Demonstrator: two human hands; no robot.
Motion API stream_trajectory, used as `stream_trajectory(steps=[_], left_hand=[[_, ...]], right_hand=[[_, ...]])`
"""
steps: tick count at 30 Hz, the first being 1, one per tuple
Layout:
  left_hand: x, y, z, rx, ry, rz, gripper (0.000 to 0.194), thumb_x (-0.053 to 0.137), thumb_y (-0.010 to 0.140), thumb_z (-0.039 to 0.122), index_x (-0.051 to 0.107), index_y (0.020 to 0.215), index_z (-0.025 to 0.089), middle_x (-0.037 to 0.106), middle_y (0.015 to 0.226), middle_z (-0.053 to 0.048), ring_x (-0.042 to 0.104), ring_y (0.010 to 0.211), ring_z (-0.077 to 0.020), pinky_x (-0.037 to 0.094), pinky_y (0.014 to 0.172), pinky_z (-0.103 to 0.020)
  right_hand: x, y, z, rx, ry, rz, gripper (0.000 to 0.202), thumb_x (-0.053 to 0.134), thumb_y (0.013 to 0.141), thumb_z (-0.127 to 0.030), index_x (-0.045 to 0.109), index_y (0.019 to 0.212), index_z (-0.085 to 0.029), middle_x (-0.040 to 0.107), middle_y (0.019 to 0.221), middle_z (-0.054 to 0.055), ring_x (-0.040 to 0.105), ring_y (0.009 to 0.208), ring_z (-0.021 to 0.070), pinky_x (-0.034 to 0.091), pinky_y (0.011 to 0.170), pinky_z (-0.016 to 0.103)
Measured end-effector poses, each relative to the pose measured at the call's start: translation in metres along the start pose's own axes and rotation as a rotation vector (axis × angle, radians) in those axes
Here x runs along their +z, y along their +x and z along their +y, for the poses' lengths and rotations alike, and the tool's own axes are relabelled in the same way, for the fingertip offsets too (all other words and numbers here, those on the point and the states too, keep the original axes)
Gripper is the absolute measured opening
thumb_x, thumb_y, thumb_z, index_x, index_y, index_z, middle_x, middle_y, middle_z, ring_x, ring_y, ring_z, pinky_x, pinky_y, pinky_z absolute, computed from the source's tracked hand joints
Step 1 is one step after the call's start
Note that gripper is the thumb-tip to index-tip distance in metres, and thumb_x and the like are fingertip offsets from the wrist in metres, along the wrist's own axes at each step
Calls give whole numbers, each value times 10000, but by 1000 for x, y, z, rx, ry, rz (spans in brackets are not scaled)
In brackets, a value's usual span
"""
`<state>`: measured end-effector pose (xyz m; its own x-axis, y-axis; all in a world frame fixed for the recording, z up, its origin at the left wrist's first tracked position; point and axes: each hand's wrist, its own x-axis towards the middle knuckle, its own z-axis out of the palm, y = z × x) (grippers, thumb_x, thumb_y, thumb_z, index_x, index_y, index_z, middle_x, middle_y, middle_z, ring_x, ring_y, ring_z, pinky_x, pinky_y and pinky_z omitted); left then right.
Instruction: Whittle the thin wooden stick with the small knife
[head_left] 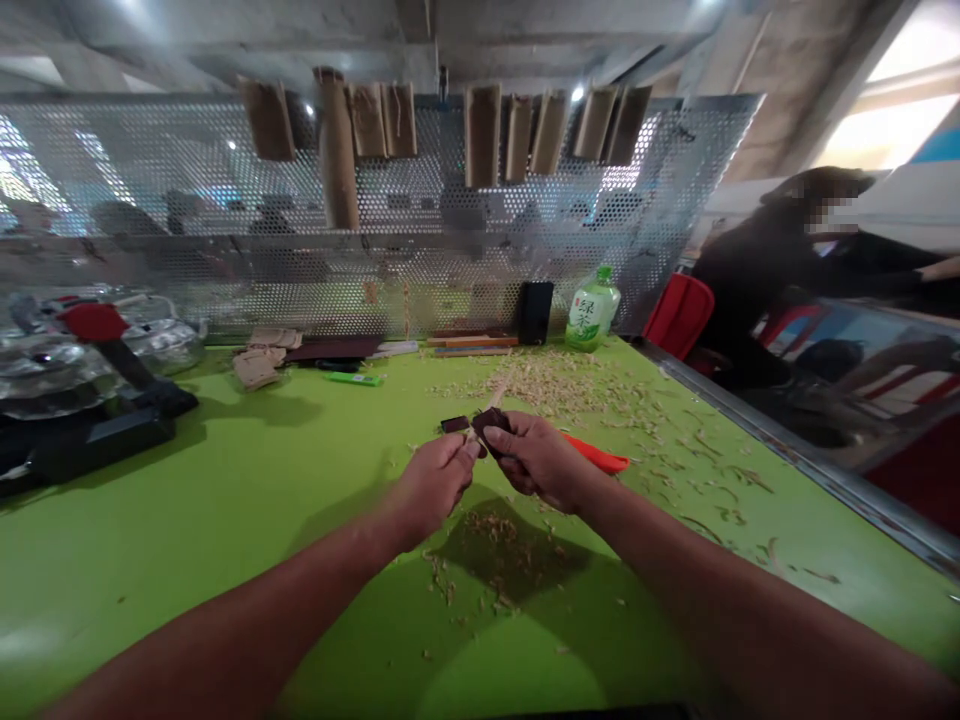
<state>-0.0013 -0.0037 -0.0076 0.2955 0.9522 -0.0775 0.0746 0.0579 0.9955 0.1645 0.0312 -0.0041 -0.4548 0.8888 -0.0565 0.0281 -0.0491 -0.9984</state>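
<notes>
My right hand is closed around a folded dark brown piece of sandpaper, thumb on top. Right beside it, my left hand is pinched shut; a small pale bit shows at its fingertips, too hidden to name. Both hands meet above the green table. Just beyond the fingers lies a small dark rectangular piece. An orange-red object lies behind my right wrist, partly covered by it. Below the hands are scattered wood shavings.
More shavings spread across the right side. Along the back stand a green-labelled bottle and a black box-like object, near a green cutter. A black and red device sits left. A person sits at right.
</notes>
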Motion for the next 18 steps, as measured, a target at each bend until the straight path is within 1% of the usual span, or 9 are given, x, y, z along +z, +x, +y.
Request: stream_trajectory(steps=[2,3,5,7,9,11,13,15,18], left_hand=[[-2,1,2,18,29,-32,318,513,882,490,459,801,188,316,550,96,250,417,-34,189,379,-159],[-2,2,3,23,16,-44,315,508,884,495,468,824,188,308,543,99,239,413,-37,187,375,-161],[-3,2,5,23,-35,-57,302,489,894,493,483,880,192,289,526,107,206,396,-43,177,359,-168],[-4,2,7,12,-82,-71,290,479,900,480,492,924,192,288,523,110,191,387,-48,168,345,-173],[-4,1,7,-3,-102,-89,279,484,901,466,497,940,190,293,533,108,191,386,-47,163,341,-171],[-4,0,7,-8,-114,-102,277,489,900,464,498,939,190,293,538,107,193,387,-45,164,341,-167],[-3,0,6,-8,-125,-100,281,492,898,468,500,946,191,296,536,108,188,384,-43,161,339,-166],[-1,0,6,-21,-139,-89,282,495,894,467,504,947,190,307,533,108,191,377,-42,163,337,-166],[3,-2,6,-48,-144,-53,282,499,884,470,502,927,191,336,531,104,211,365,-43,178,336,-171]], right_hand=[[-4,-3,-3,110,138,-95,293,612,785,-467,438,798,-232,340,442,-131,154,341,44,156,342,182],[-5,-4,-5,113,178,-125,308,628,776,-469,433,799,-231,345,444,-132,156,343,40,161,343,177],[-7,-4,-6,14,208,-106,319,632,777,-483,447,817,-226,353,448,-128,182,344,41,182,349,176],[-8,-3,-6,-138,154,19,327,612,791,-508,460,822,-220,358,458,-119,224,349,49,203,355,186],[-9,-1,-5,-243,1,174,336,590,804,-524,459,788,-214,369,483,-103,273,369,59,221,363,200],[-9,0,-5,-301,-204,270,327,559,827,-511,463,750,-207,393,533,-75,333,425,72,256,395,211],[-9,-1,-7,-374,-400,317,301,523,856,-465,472,723,-200,426,589,-44,384,506,89,299,457,223],[-9,-3,-8,-440,-567,359,291,499,874,-421,453,688,-202,444,609,-27,398,559,102,308,504,233],[-7,-6,-6,-455,-748,393,301,475,896,-414,425,680,-210,450,583,-28,381,544,107,278,512,246]])
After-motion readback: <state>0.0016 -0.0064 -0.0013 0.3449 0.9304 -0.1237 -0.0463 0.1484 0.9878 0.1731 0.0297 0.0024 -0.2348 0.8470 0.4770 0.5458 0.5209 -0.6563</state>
